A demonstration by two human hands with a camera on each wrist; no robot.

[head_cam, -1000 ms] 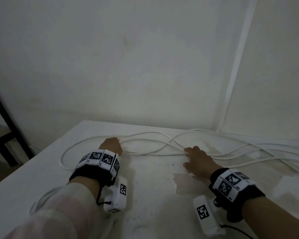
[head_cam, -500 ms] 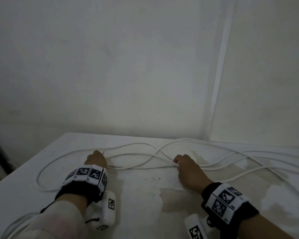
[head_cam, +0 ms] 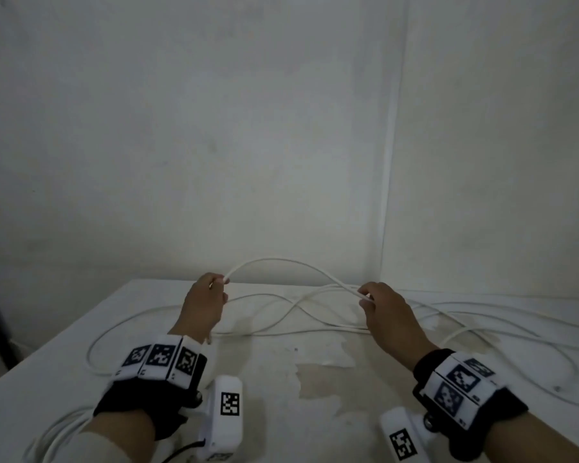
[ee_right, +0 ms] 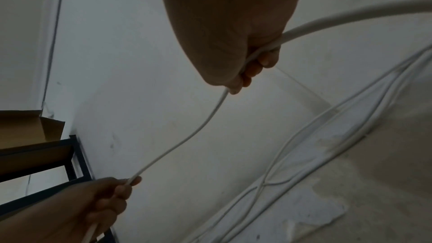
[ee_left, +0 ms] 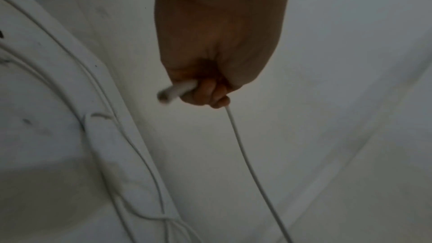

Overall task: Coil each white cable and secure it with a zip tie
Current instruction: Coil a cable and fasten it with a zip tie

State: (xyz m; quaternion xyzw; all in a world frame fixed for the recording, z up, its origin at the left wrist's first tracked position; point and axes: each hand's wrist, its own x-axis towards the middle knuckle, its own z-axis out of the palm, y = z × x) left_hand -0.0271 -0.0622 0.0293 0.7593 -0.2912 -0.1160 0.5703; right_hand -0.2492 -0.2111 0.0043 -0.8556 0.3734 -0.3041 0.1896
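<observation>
A white cable (head_cam: 281, 261) arches in the air between my two hands, above the white table (head_cam: 315, 412). My left hand (head_cam: 211, 289) grips it near its blunt end, which pokes out of the fist (ee_left: 173, 91) in the left wrist view. My right hand (head_cam: 368, 295) pinches the same cable (ee_right: 205, 121) further along, about a forearm's length to the right. Both hands are raised off the table. More white cable (head_cam: 274, 324) lies in loose crossing loops under and behind the hands and trails off to the right. No zip tie is visible.
The table stands in a corner of white walls (head_cam: 214, 145), with a conduit strip (head_cam: 393, 162) running up the corner. A black metal shelf (ee_right: 77, 163) holding a cardboard box (ee_right: 25, 128) stands to the left. Another cable loop (head_cam: 57, 429) hangs at the near left edge.
Both hands were down on the cables on the table. Now they have lifted one cable into the air, and it arches between them. The head camera has tilted upward.
</observation>
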